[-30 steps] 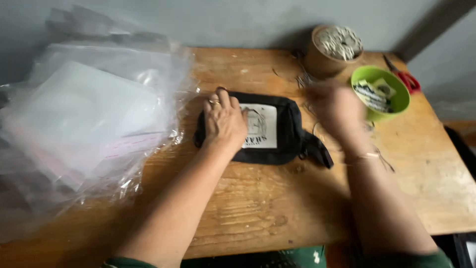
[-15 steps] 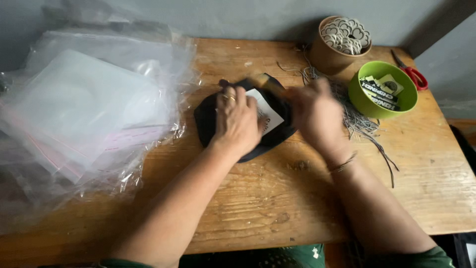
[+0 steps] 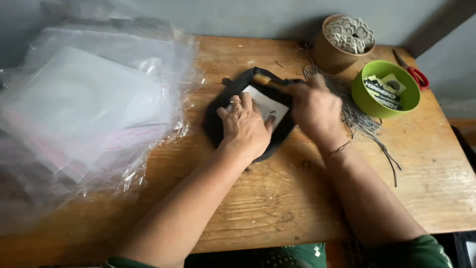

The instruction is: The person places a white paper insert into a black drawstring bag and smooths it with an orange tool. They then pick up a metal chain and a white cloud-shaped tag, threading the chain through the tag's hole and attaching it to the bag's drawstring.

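Lying heaped left of the black pouch (image 3: pixel 218 124), a pile of clear plastic bags (image 3: pixel 84 114) spreads glossy and crinkled over that end of the wooden table (image 3: pixel 277 198), some sheets milky, one edged with a faint pink strip. The pouch itself is soft dark fabric, bunched into a rounded lump near the table's middle, with a white rectangular label (image 3: pixel 267 101) showing on its upper face and a tan tab (image 3: pixel 262 79) at its top edge.

The left hand (image 3: pixel 245 129) lies flat on the pouch, fingers spread and pressed down on the fabric and the label's corner, a ring on one finger; it grips nothing, only pins the cloth. Just right of it the right hand (image 3: pixel 315 106) is curled, fingers closed over the pouch's upper right edge near the tan tab; exactly what they pinch is hidden under the knuckles. A thin bracelet circles that wrist.

Right of the pouch, a tangle of thin grey cords (image 3: pixel 357 111) trails across the boards. Beyond it, farther right, stands a round brown cardboard tub (image 3: pixel 329 54) filled with pale looped tags, then a lime-green bowl (image 3: pixel 367 99) holding printed card labels, and red-handled scissors (image 3: pixel 414 74) at the far edge.

The tabletop is worn, knotted planks, set against a plain grey wall (image 3: pixel 248 15).
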